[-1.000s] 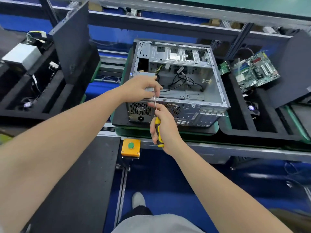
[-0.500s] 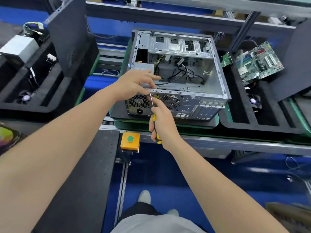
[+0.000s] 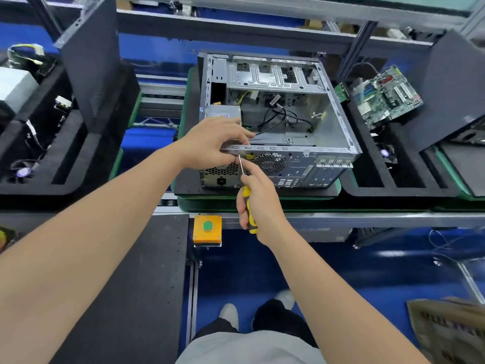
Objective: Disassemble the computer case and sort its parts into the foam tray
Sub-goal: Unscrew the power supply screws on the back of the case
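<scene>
Yellow-handled screwdriver (image 3: 248,210), right hand (image 3: 262,198) gripping it, shaft pointing up-frame, tip touching screw (image 3: 239,154) on computer case (image 3: 296,164) rear edge, frame centre; left hand (image 3: 210,143) clasping case rim just beside tip, over power supply (image 3: 225,112).

Fingers (image 3: 236,139) of left hand (image 3: 210,143) now down around screwdriver (image 3: 246,197) tip.

The open grey sheet-metal computer case (image 3: 278,77) looks like bare steel, smooth with a dull satin sheen, and its rear wall is punched with mesh vents. The yellow-and-black-handled screwdriver (image 3: 246,194) has a slightly glossy plastic grip and a bright polished metal shaft. The black foam tray (image 3: 393,191) is matt and finely porous. The green circuit board (image 3: 388,98) looks lacquered. The blue floor (image 3: 341,271) is glossy and reflective, while the brown cardboard box (image 3: 451,332) is dull paper.
</scene>
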The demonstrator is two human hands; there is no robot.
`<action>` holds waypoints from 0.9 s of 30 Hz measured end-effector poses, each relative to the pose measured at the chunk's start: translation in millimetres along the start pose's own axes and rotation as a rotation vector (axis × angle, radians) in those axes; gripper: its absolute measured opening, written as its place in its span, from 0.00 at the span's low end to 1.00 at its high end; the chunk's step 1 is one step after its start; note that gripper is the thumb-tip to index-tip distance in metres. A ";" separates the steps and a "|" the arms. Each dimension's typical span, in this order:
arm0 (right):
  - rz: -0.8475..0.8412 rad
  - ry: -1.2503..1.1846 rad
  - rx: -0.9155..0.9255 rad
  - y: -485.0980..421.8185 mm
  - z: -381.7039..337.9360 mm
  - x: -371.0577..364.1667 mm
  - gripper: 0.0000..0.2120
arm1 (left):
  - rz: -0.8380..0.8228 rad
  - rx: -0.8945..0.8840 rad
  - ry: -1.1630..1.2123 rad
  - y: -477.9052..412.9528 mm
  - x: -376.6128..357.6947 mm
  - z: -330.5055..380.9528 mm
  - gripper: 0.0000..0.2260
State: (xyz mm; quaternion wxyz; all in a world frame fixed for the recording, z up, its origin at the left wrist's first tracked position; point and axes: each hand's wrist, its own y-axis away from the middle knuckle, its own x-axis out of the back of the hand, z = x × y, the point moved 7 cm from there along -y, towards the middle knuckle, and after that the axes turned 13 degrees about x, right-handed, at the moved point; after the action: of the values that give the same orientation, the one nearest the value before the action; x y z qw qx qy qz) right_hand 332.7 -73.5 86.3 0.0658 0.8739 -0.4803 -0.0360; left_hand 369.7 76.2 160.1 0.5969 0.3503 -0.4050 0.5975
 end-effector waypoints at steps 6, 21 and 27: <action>0.014 0.048 0.023 2.2 -2.3 4.9 0.21 | -0.005 0.004 0.002 -2.1 -2.8 -4.5 0.15; 0.046 0.419 0.151 3.7 -20.1 8.2 0.21 | -0.006 0.019 0.007 -2.5 -4.9 -6.7 0.14; 0.092 0.263 0.113 6.9 -17.8 6.4 0.22 | 0.000 0.019 0.007 -2.6 -4.4 -5.9 0.13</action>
State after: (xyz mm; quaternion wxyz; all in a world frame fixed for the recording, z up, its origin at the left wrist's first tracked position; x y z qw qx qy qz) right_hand 332.6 -81.2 104.9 0.0807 0.8504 -0.5084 0.1090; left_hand 372.9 79.5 153.8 0.5948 0.3539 -0.3971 0.6027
